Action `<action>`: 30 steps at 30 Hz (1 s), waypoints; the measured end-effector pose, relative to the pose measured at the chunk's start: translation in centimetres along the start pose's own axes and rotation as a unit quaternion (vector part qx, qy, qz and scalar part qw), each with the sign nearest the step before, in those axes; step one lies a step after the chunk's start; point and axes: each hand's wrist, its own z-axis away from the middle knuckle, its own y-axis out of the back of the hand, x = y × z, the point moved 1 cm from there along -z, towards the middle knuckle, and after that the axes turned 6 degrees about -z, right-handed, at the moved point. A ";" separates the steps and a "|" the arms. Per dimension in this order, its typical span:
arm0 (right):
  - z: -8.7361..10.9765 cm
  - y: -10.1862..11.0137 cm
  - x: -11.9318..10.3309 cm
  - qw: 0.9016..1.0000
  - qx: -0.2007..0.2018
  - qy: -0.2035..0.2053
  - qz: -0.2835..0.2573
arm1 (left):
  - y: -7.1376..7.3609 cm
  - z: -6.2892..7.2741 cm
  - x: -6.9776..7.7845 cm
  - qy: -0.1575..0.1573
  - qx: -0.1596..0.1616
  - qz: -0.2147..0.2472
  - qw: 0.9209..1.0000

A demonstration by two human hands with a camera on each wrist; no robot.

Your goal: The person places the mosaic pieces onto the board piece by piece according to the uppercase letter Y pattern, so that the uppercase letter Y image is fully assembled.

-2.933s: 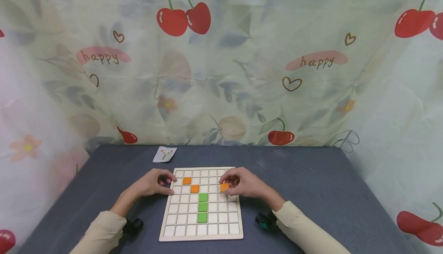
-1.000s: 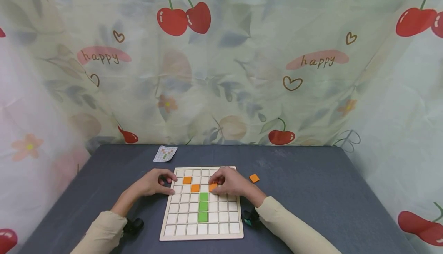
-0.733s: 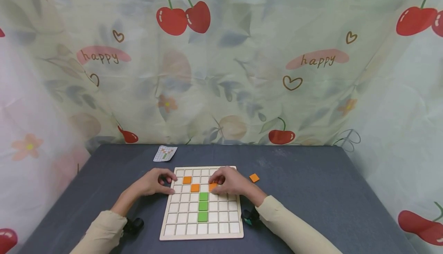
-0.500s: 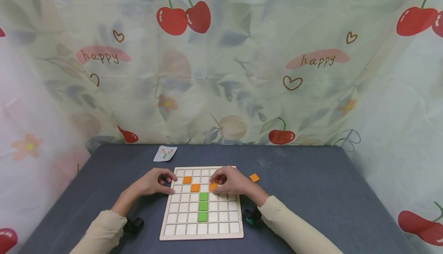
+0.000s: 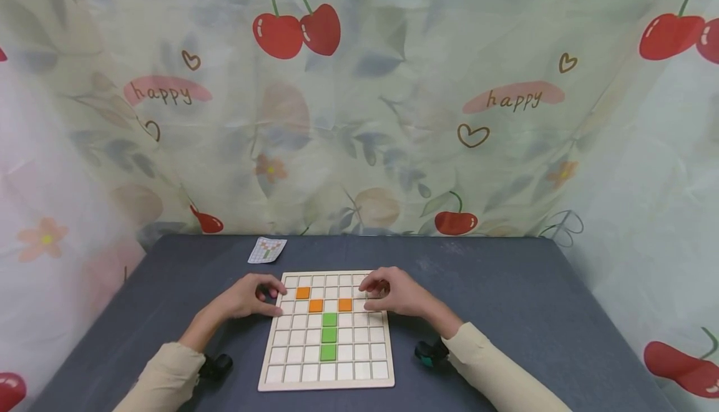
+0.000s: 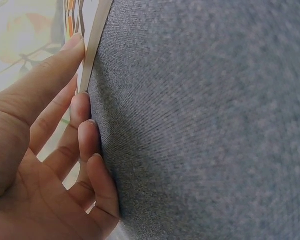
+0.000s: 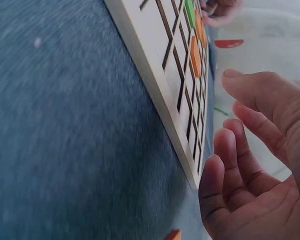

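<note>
A pale grid board [image 5: 382, 384] lies on the dark table. Three green tiles [image 5: 329, 335] form a column in it. Above them sit three orange tiles: one upper left [image 5: 303, 293], one left of the column's top [image 5: 316, 306] and one right of it [image 5: 345, 304]. My left hand [image 5: 251, 296] rests at the board's left edge; in the left wrist view its thumb [image 6: 45, 80] lies on the rim. Over the board's right side hovers my right hand [image 5: 401, 292], fingers loosely bent, holding nothing. Another orange tile [image 7: 175, 235] lies on the table, hidden in the head view.
A small card [image 5: 267, 250] printed with a coloured grid pattern lies at the back left of the table. Black wrist devices [image 5: 216, 367] sit under both forearms. A curtain [image 5: 359, 118] with cherries hangs behind the table.
My right hand placed an orange tile right of the green column's top, let go of it and moved right. It now covers the spare orange tile. The left hand has stayed put.
</note>
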 end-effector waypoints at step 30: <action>4.2 5.6 2.4 0.999 0.033 -0.009 0.018 | -0.2 0.0 -0.1 0.005 0.002 -0.004 1.000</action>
